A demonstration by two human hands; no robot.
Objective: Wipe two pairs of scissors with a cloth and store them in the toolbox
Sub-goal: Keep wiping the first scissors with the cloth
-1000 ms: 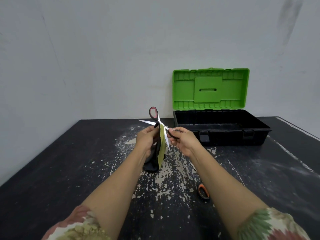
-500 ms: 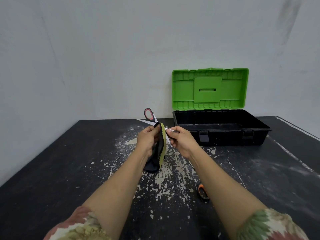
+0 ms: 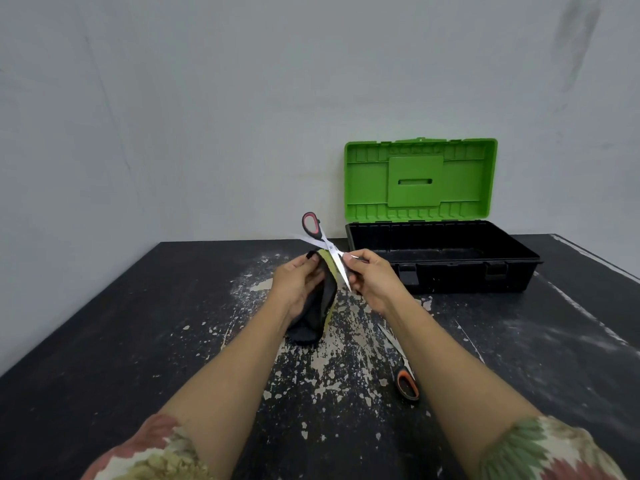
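Mid-frame, the left hand point(image 3: 298, 285) grips the cloth point(image 3: 317, 313) against the opened red-handled scissors point(image 3: 327, 249) that the right hand point(image 3: 375, 284) holds, so best wipe away from the edge, toolbox point(image 3: 443, 258) waiting behind.

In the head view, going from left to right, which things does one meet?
Left hand → cloth → right hand → orange-handled scissors on the table → toolbox.
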